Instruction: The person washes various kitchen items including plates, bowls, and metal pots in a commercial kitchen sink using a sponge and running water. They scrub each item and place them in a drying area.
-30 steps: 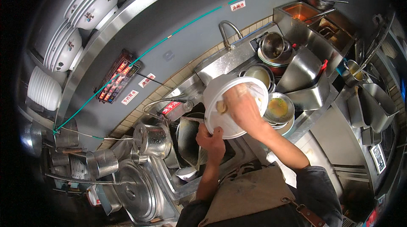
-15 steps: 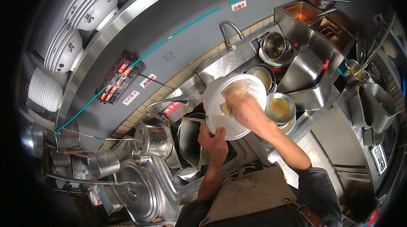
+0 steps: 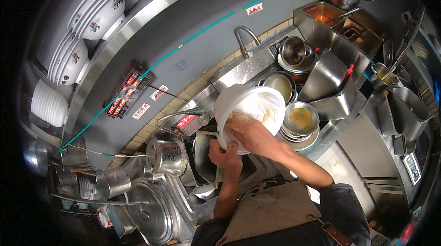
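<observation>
My left hand (image 3: 224, 155) is closed round the near rim of a white plastic bucket (image 3: 221, 108), which is tilted so its mouth faces me. Deep inside it, my right hand (image 3: 250, 135) presses against the lower left inner wall. Its fingers are curled and partly hidden, so what they hold cannot be made out. A pale yellowish patch (image 3: 267, 115) shows on the bucket's inside beyond the fingers; I cannot tell what it is. Right beside the bucket, a steel bowl with yellow-green liquid (image 3: 301, 118) rests on stacked plates (image 3: 294, 144).
Behind the bucket stand a pot of cloudy liquid (image 3: 278, 86), a faucet (image 3: 247, 53) and leaning steel pans (image 3: 324, 78). To the left are a steel pot (image 3: 166, 156), a small bowl (image 3: 204, 191) and a large round lid (image 3: 149, 211). Stacked bowls (image 3: 102, 19) fill the shelf.
My right hand has moved left and down within the bucket, toward its near wall. The bucket has shifted slightly left and turned, showing more of its inside.
</observation>
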Tool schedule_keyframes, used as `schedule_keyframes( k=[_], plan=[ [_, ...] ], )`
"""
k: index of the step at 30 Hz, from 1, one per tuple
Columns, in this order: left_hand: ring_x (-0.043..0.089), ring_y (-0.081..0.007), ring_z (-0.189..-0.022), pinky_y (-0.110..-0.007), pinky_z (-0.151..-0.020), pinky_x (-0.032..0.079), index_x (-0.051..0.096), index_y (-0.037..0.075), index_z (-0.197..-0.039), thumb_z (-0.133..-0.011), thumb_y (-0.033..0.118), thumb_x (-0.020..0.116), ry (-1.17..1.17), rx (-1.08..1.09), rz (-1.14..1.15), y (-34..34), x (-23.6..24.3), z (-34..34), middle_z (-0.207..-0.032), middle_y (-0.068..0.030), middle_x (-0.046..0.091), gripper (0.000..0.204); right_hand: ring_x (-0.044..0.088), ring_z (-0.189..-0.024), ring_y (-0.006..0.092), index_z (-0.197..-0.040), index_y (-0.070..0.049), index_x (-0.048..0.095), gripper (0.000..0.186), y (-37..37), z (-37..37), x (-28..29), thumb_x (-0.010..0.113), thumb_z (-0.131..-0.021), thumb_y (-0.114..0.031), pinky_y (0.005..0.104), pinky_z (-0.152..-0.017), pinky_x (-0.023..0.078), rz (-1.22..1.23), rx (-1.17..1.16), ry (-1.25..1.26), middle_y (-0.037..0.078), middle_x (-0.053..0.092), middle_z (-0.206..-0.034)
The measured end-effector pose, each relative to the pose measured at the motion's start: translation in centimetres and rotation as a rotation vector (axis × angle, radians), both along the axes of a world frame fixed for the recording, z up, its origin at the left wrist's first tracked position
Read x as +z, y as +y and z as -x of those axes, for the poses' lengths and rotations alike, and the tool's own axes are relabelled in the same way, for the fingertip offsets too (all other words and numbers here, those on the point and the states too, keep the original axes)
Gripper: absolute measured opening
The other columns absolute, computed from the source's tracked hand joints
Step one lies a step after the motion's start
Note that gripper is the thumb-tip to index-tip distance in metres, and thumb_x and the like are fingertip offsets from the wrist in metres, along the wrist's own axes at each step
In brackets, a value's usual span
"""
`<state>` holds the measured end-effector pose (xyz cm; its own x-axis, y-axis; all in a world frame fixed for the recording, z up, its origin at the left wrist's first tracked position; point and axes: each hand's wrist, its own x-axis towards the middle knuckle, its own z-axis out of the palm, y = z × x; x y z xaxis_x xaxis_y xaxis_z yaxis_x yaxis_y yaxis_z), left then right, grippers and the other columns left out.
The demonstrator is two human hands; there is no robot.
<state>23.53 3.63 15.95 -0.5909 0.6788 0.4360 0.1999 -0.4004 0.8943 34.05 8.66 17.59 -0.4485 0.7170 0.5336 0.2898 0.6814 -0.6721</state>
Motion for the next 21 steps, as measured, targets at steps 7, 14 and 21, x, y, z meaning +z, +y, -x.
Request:
schedule_keyframes(
  k=[7,14,21],
  plan=[
    [0.04,-0.0083,-0.056,-0.026,-0.05,0.035,0.044,0.001,-0.066,-0.066,0.003,0.058,0.031,-0.011,0.001,-0.2,0.2,-0.3,-0.059,-0.0025,0.049,0.014,0.052,-0.101,0.0344,-0.118,0.001,0.047,0.043,0.8,-0.9,1.6,0.055,-0.076,0.003,0.0378,-0.081,0.044,0.192,-0.05,0.195,0.019,0.049,-0.112],
    [0.039,-0.0082,-0.056,-0.024,-0.05,0.035,0.045,0.001,-0.068,-0.065,0.002,0.059,0.031,-0.034,0.034,-0.7,-0.2,0.0,-0.058,-0.0028,0.048,0.014,0.054,-0.086,0.0397,-0.103,-0.001,0.053,0.026,0.8,-1.1,1.4,0.051,-0.077,0.002,0.043,-0.071,0.045,-0.007,-0.095,0.076,0.02,0.054,-0.095],
    [0.041,-0.0107,-0.065,-0.026,-0.059,0.036,0.042,0.001,-0.069,-0.06,0.001,0.054,-0.035,-0.044,0.125,-0.8,-0.1,-0.5,-0.07,-0.0019,0.044,0.016,0.053,-0.091,0.0409,-0.102,-0.001,0.054,0.038,-0.1,0.2,-0.2,0.056,-0.065,0.002,0.045,-0.075,0.043,-0.187,-0.182,0.007,0.025,0.056,-0.091]
  ],
)
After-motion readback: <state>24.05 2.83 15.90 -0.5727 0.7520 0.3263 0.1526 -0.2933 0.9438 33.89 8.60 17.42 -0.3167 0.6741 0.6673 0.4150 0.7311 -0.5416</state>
